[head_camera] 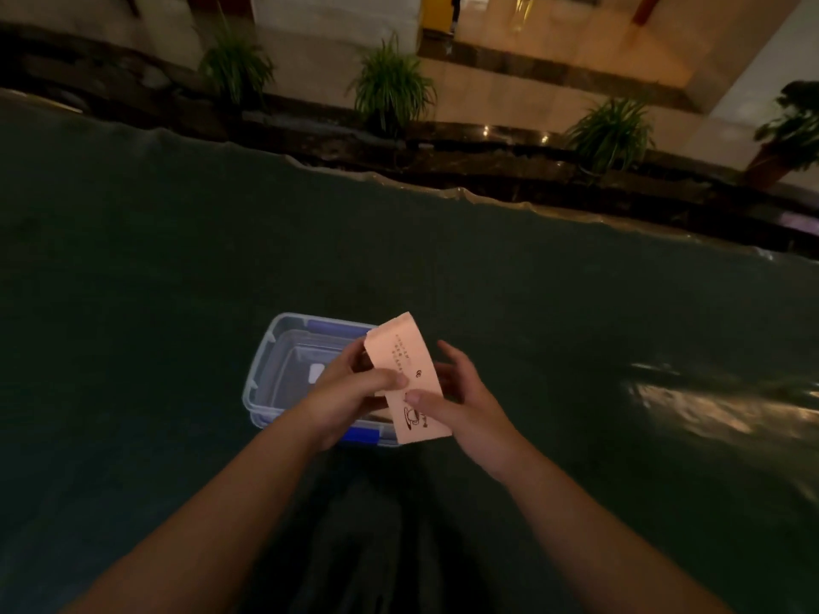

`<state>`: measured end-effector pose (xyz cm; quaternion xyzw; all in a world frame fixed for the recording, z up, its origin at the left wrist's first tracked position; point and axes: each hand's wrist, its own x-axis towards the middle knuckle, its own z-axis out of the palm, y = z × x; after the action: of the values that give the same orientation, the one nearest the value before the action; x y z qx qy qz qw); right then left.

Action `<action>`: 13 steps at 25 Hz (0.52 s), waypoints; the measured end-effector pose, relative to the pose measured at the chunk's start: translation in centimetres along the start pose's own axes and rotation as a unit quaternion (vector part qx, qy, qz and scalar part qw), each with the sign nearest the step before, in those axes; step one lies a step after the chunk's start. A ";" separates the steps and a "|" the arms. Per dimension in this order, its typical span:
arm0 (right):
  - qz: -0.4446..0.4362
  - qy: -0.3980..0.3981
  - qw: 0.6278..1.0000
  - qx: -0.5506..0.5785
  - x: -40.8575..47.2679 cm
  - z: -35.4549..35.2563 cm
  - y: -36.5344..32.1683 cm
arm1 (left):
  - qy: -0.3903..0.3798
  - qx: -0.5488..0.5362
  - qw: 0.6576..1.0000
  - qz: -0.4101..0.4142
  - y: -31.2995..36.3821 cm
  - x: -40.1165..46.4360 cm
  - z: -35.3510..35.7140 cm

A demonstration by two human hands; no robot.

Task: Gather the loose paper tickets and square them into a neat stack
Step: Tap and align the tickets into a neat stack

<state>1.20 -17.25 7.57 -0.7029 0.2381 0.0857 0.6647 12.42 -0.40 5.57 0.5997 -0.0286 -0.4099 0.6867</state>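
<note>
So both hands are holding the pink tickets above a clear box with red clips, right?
Not quite: the head view shows the box has blue clips, not red. The rest stands: the left hand and right hand hold the pink tickets above it.

Unreadable print on pink tickets (405,374)

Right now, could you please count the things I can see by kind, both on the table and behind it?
Pink ticket bundles, held in both hands: 1
Clear plastic boxes with blue clips: 1
Potted plants behind the table: 5
Hands: 2, left hand, right hand
Total: 9
</note>
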 end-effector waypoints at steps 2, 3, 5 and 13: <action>0.010 -0.003 1.000 -0.001 1.4 2.2 -1.6 | 0.016 -0.003 1.000 -0.009 1.3 -0.1 -1.9; 0.018 -0.001 1.000 0.004 2.1 3.4 -2.2 | 0.026 -0.016 0.999 -0.017 1.7 -0.1 -3.0; 0.044 0.008 0.999 0.015 3.8 5.9 -3.0 | 0.023 -0.040 0.998 -0.032 2.3 0.1 -5.5; 0.179 0.036 0.983 -0.001 10.0 12.3 -2.0 | 0.065 0.029 0.989 -0.127 1.6 4.0 -10.3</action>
<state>13.20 -7.40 3.74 -0.6522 0.3835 0.1783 0.6291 21.36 5.36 2.28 0.6434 0.0804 -0.4532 0.6117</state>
